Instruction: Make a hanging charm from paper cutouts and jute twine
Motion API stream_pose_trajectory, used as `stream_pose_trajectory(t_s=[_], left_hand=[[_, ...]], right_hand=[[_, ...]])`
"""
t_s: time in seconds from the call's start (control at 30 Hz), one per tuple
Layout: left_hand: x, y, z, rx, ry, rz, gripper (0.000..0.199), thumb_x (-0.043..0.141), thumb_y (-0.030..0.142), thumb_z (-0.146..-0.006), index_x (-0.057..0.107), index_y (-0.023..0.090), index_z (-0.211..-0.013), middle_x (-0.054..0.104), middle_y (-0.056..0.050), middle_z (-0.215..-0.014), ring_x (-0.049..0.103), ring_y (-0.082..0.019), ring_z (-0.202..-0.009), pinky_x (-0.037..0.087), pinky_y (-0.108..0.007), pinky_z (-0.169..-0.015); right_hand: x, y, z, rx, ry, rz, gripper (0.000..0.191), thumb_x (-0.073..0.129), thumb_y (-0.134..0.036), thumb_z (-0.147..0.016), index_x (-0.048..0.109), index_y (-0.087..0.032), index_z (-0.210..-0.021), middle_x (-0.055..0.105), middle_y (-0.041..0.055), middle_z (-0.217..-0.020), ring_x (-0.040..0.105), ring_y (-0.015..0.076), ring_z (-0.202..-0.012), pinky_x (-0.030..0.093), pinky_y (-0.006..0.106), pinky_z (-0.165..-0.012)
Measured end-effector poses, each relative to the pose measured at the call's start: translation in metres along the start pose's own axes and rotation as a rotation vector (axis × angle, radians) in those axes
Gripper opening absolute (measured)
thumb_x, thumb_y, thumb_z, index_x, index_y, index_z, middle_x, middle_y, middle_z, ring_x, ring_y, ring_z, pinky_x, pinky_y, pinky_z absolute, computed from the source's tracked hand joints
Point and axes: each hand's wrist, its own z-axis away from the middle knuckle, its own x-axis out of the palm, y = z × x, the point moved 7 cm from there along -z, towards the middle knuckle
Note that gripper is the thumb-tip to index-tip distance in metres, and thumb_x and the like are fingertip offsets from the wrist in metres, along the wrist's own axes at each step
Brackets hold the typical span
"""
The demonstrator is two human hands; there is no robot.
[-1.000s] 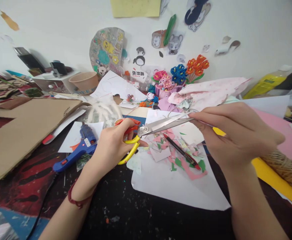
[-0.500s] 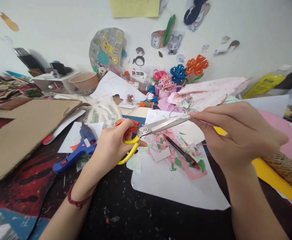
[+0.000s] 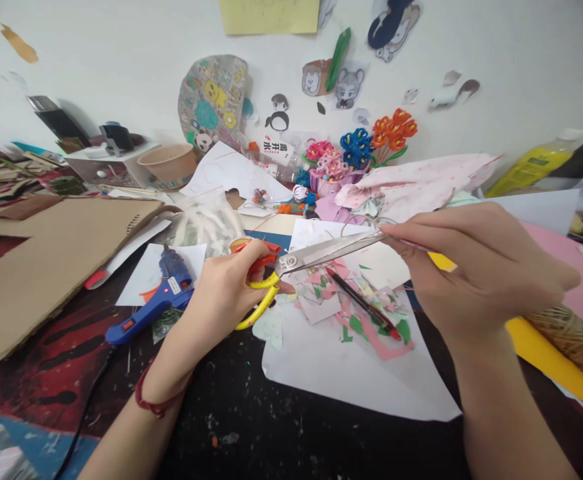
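Note:
Scissors [image 3: 324, 253] with yellow handles and long metal blades lie across the middle, points to the right. My left hand [image 3: 231, 280] is closed around their handles, and a red-orange piece [image 3: 266, 252] shows at its fingers. At the blade tips my right hand [image 3: 476, 273] is pinched; a thin edge shows under its fingers, but what they hold is mostly hidden. Thin loops that look like string or wire [image 3: 371, 221] show just behind the tips. Below the blades, pink and green paper scraps [image 3: 321, 303] and a black-and-red pen [image 3: 364, 303] lie on a white sheet [image 3: 341, 373].
At left are a blue glue gun [image 3: 171, 287] with a cord and a large cardboard piece [image 3: 71, 247]. Behind stand a paper bowl [image 3: 168, 163], craft flowers [image 3: 356, 150] and a yellow bottle [image 3: 534, 163]. A twine coil [image 3: 566, 337] lies at right.
Very little differs. The scissor blades appear turned slightly, while both hands stay in nearly the same place.

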Motion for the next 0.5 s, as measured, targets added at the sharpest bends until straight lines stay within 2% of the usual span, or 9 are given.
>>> stream_pose_trajectory(t_s=[0.5], left_hand=[[-0.0008, 0.0021, -0.0019, -0.011, -0.002, -0.005, 0.037, 0.067, 0.055, -0.083, 0.055, 0.021, -0.086, 0.045, 0.008, -0.061, 0.038, -0.007, -0.051, 0.034, -0.017, -0.051]], right_hand=[[-0.0012, 0.0009, 0.0011, 0.001, 0.011, -0.006, 0.028, 0.079, -0.003, -0.069, 0.074, -0.026, -0.084, 0.074, -0.0009, -0.072, 0.066, 0.0172, -0.066, 0.052, 0.030, -0.058]])
